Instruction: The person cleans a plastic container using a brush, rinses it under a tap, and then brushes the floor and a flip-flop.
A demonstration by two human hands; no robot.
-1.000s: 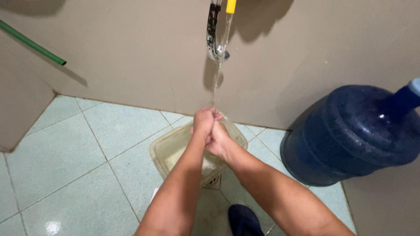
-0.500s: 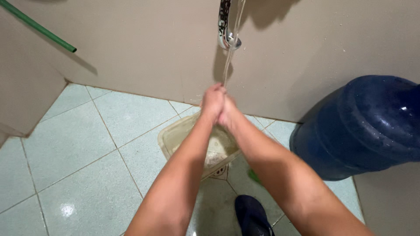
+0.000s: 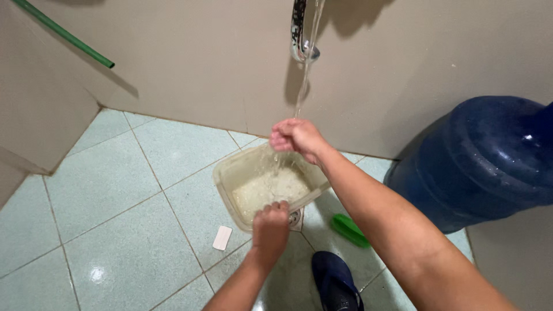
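A: On the floor, below the tap: one clear tub, rectangular with rounded corners. Position noted: it sits on the pale green tiles, its near right corner over the drain.

B: Orientation?

A: Long axis runs from near left to far right, roughly toward the wall and the blue jug. Mouth faces up. Foamy water covers the bottom. The far end looks slightly raised, though I cannot tell for sure.

B: Hands?

A: Left hand is at the near rim; its grip is closed over the edge, fingers curled inside the tub. Right hand is above the far rim, loosely clenched, directly under the water stream. Whether it grips the rim or only rinses, I cannot tell. Water splashes off it into the tub.

B: Surroundings?

A: White soap bar lies on the tile just left of the left hand, apart from the tub. Green brush lies right of the tub, near the right forearm. Dark blue slipper shows at the bottom edge. Green hose crosses the upper left corner.
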